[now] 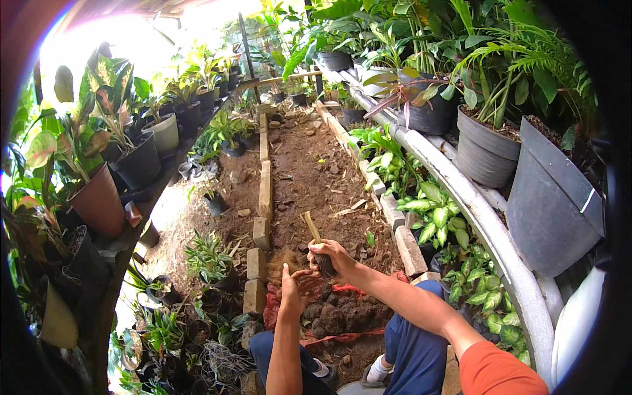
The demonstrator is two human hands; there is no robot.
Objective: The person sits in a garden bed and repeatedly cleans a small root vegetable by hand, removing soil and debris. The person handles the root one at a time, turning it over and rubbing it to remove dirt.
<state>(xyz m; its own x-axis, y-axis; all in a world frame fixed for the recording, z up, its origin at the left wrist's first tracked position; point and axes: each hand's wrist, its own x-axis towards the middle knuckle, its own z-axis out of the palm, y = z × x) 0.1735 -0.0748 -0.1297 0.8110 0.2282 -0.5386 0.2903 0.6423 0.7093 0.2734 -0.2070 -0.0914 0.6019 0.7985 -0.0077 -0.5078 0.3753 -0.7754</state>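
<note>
A cut plant stem [311, 227], pale and upright, rises from a dark clump of soil [325, 265] that may be in a small pot or bag. My right hand [332, 256] is closed around its upper part. Just left of it and lower, my left hand [298, 289] is raised with fingers apart, close to the clump; nothing shows in its palm. Below both hands, a heap of dark soil [345, 313] lies on a red plastic sheet [271, 306]. A tuft of brown fibre [286, 264] lies behind my left hand.
Brick edging [265, 190] runs along the left of the soil bed [316, 173], with more bricks [410, 251] on the right. Potted plants crowd both sides. A pale curved pipe rail [459, 192] passes at right, beside a large grey pot [550, 202]. Tangled string [224, 365] lies lower left.
</note>
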